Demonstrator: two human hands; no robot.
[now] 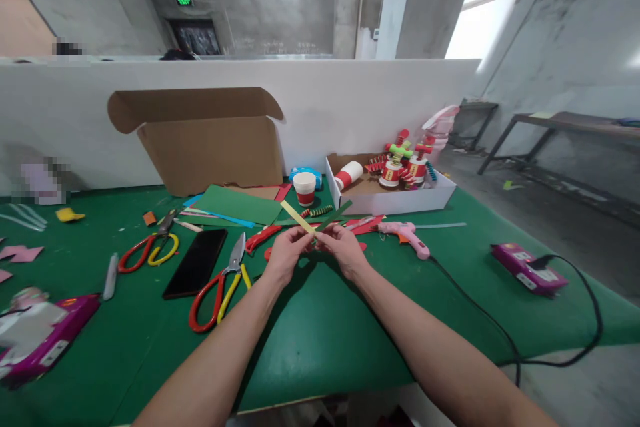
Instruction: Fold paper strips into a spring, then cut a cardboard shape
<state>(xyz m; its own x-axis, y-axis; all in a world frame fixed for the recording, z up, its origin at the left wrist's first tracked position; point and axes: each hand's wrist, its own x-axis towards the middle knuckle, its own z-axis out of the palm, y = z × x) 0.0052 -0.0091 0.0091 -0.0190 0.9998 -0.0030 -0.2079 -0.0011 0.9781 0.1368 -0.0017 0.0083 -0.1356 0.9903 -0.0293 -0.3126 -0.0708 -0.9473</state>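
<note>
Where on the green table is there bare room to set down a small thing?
The green table is bare between the left forearm and right forearm, and between the pink glue gun and right-hand purple packet. It is crowded farther back, with the green sheet, paper cup and white box, and at left, around the phone.

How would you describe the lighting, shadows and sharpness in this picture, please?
In the head view, the upper-right window glares white and a soft shadow lies on the green table beside the left forearm; in the same head view, the lower-left purple pack looks blurred, while the yellow strip looks crisper.
</note>
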